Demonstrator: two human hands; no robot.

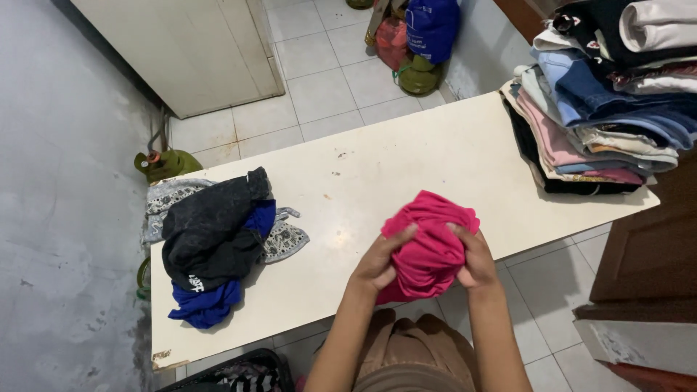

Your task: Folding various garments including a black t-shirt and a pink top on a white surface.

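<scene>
A bunched magenta-pink garment point(430, 243) rests at the near edge of a white table point(406, 156). My left hand point(379, 263) grips its left side, thumb on top of the cloth. My right hand point(475, 258) grips its right side. Both hands press the cloth between them. Part of the garment hangs over the table's near edge, below my hands.
A loose heap of black, blue and grey patterned clothes point(214, 239) lies at the table's left end. A tall stack of folded clothes point(606, 101) sits at the right end. Green gas cylinders point(165, 163) stand on the tiled floor. A dark basket point(239, 372) is below left.
</scene>
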